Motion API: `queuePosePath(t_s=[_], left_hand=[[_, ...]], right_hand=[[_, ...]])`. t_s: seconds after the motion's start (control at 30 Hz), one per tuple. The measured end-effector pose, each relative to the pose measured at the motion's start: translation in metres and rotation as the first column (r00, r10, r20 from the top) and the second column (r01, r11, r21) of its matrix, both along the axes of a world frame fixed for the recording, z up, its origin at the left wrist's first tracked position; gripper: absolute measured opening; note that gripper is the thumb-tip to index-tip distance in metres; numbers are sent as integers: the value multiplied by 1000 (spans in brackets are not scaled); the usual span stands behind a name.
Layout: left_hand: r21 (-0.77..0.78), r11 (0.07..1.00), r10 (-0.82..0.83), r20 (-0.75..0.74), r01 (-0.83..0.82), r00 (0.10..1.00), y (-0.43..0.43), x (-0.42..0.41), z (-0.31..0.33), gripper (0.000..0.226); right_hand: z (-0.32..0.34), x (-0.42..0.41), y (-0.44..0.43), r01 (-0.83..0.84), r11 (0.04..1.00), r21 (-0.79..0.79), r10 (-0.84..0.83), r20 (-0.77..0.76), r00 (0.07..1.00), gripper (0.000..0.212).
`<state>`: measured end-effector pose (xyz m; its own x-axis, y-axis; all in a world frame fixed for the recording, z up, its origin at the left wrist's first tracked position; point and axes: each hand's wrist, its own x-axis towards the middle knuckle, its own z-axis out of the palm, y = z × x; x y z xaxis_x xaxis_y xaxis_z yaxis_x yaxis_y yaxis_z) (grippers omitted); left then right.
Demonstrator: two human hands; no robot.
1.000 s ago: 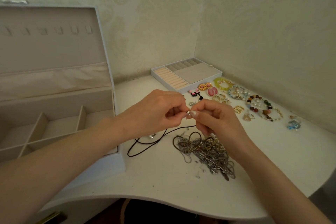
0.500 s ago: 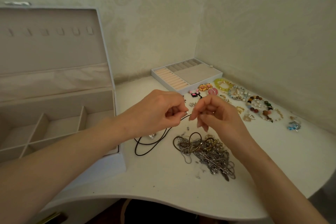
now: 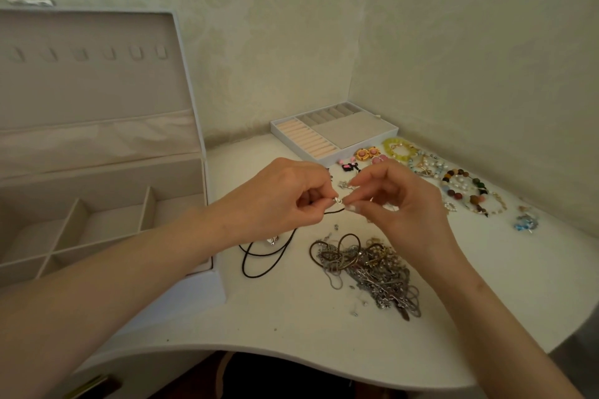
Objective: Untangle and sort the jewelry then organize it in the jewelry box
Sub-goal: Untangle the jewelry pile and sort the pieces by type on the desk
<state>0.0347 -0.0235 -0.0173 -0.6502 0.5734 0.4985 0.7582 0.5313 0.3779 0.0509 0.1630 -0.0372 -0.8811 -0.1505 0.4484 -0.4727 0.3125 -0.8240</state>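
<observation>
Nearest us, the curved front edge of the table (image 3: pixel 291 334) ran under our forearms, and the open room for moving lay between it and the work. Just beyond sat the tangle of chains (image 3: pixel 366 266). Left of it lay the slack loop of the black cord necklace (image 3: pixel 262 254), which had drawn in off the tangle over the last second and now rested apart from it. We judged that piece freed and ready to be fastened.

Above them our left hand (image 3: pixel 285 201) pinched the cord's end at the silver clasp (image 3: pixel 338 201). Our right hand (image 3: pixel 402 207), lifted away half a second before, had come back to nip the clasp's other side between thumb and forefinger, the other fingers spread.

To the left, the open jewelry box (image 3: pixel 97 185) stood with its right wall just beside our left forearm. Farther right, sorted bracelets (image 3: pixel 478 185) and earrings (image 3: pixel 366 154) lay along the wall, leaving little room there. Farthest, the ring tray (image 3: pixel 353 129) sat in the corner.
</observation>
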Motion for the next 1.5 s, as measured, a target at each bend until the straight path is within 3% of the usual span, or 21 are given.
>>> queuePosePath(t_s=[0.13, 0.4, 0.7, 0.97, 1.27, 1.5], left_hand=[[-3, 1000, -1, -6, 1, 1000, 0, 0, 0, 7], [10, 1000, -1, -11, 1, 1000, 1, 0, -1, 6], [-2, 1000, -2, -43, 2, 999, 2, -3, -2, 6], [-88, 996, -8, -176, -7, 984, 1, -8, -5, 8], [-221, 975, -38, -310, -34, 950, 1, -9, -6, 18], [-242, 970, -56, -341, -30, 939, 2, -7, -4, 22]], right_hand=[[1, -2, 1, -29, 997, -70, 32, 42, 999, 26], [0, -5, -1, -64, 984, -168, 72, 43, 996, 34], [0, -3, -6, -6, 998, -57, 4, -31, 1000, 35], [-2, 0, -9, 25, 1000, 16, -23, -153, 988, 33], [-2, 2, -9, 66, 998, 5, -65, -151, 986, 35], [-5, 3, -11, 84, 996, -15, -86, -163, 983, 40]])
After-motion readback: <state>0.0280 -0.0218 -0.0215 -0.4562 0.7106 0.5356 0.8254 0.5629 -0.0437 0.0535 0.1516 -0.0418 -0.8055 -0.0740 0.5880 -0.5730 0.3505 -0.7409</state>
